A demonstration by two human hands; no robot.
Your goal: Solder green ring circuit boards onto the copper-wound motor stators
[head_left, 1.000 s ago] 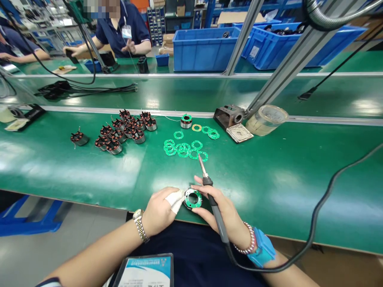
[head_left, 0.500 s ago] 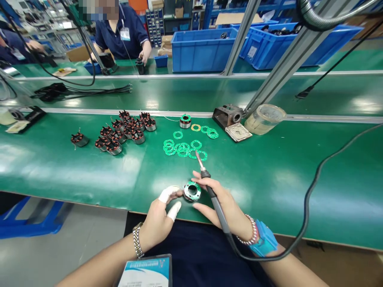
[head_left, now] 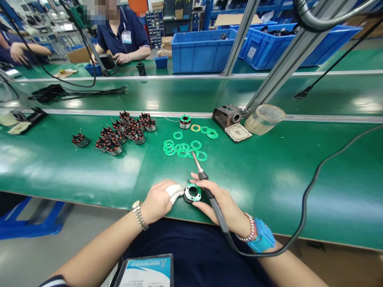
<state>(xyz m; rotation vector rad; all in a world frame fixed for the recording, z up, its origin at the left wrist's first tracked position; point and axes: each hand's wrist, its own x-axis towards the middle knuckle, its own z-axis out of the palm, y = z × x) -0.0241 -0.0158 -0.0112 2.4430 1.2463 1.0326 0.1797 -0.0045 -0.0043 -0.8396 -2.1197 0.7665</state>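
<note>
Green bench shone; near its edge, the right hand, half-curled, held an iron and framed the stator; the left hand, fingers together, met it (pinching what, I could not tell).

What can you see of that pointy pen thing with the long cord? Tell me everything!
It looks like a soldering iron: long, thin, with a pointed metal-looking tip, a black collar and a dark grey, perhaps plastic handle. A dark cord leaves its back end, curves round and runs off to the right. It slants in the right grip, tip pointing away from the person and slightly left. The tip overlaps green rings in the picture; whether it touches them, I can't tell.
</note>
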